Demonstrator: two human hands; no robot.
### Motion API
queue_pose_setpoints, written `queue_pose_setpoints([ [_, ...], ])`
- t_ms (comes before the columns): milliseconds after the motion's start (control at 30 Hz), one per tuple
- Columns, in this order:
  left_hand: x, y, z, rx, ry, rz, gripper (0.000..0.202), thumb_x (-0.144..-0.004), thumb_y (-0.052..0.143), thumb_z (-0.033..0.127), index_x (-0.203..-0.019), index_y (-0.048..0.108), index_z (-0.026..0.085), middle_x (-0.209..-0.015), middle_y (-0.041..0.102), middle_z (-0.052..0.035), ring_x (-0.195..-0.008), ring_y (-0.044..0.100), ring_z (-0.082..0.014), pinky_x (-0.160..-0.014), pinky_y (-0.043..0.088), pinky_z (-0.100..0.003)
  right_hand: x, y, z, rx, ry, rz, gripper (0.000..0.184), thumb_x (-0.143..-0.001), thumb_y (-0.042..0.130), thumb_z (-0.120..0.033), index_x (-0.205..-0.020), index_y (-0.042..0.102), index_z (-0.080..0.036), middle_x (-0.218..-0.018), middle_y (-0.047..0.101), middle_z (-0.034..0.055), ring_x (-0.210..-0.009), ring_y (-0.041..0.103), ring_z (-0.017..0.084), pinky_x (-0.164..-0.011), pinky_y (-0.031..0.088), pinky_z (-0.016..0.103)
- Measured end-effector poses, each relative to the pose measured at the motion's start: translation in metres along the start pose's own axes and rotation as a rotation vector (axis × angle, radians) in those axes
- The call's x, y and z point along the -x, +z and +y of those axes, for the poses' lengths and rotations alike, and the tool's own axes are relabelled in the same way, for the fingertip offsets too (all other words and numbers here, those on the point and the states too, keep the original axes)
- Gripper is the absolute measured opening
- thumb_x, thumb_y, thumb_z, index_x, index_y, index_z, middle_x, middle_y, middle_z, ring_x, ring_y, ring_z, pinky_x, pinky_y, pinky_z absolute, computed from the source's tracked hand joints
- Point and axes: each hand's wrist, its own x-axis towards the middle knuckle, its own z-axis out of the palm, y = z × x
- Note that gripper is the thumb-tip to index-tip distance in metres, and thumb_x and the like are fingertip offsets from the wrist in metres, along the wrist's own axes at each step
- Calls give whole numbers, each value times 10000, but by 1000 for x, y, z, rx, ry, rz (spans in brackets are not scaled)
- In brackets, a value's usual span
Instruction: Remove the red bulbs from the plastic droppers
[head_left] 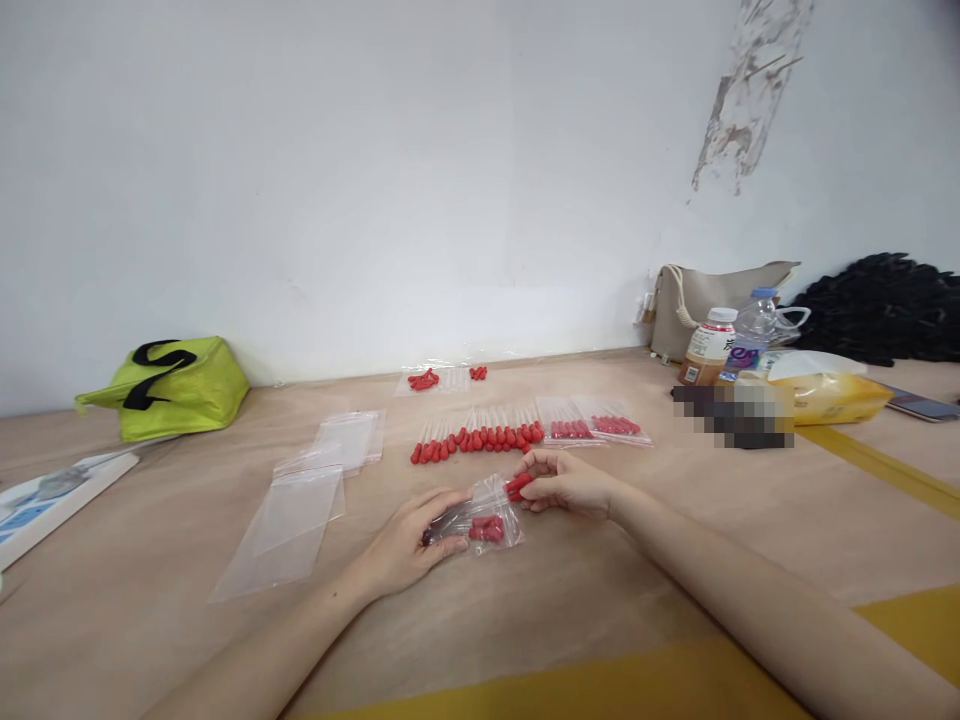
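My left hand is closed around one end of a clear zip bag, which lies low over the table. Several red bulbs show inside that bag. Between the thumb and fingers of my right hand are droppers with red rubber bulbs, at the bag's right edge; their stems are hard to make out. Just beyond my hands lies a row of red-bulbed droppers, clear stems pointing away. To its right are filled bags of droppers. Flat zip bags lie left of my left hand.
More red bulbs lie on clear plastic near the wall. A lime-green bag stands at the left, beside a white tray-like object. Bottles, a beige bag, a yellow packet and a phone are at the right.
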Motion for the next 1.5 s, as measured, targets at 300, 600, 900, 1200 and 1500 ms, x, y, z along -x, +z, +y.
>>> queue_pose_setpoints([
  [300, 1, -10, 0, -116, 124, -251, 480, -849, 434, 405, -1310, 307, 362, -1403, 300, 0, -1298, 236, -225, -1045, 217, -459, 9, -39, -37, 75, 1, 262, 201, -615, 701, -232, -662, 523, -149, -639, 654, 30, -548, 604, 98, -423, 429, 148],
  [600, -18, -13, 16, 214, -114, 7, 325, -838, 443, 415, -975, 651, 207, -1059, 621, -38, -1040, 537, -216, -901, 425, -344, 7, -42, -43, -58, -384, 456, 315, -608, 702, -409, -691, 501, -182, -721, 631, 12, -607, 601, 118, -570, 504, 244],
  [900, -76, 9, 48, 1270, -742, 98, 150, -793, 563, 263, -776, 579, 115, -783, 653, -70, -715, 638, -129, -665, 526, -220, 11, 33, 1, 904, -849, 327, 135, -793, 533, -333, -770, 600, -218, -906, 588, 74, -840, 549, 165, -757, 462, 312],
  [1200, -93, -37, 7, 713, -657, 67, 238, -646, 681, 317, -759, 570, 140, -641, 642, -9, -623, 611, -132, -621, 490, -249, 15, 27, 4, 1015, -765, 344, 245, -790, 525, -363, -983, 563, -217, -924, 579, 59, -718, 541, 130, -684, 443, 276],
  [1500, -161, -49, -37, 429, -876, 19, 272, -487, 780, 180, -533, 516, 132, -498, 563, -7, -559, 559, -140, -571, 455, -259, 2, 3, 7, 779, -463, 503, 178, -731, 524, -289, -864, 549, -174, -668, 565, 3, -537, 494, 103, -546, 422, 247],
])
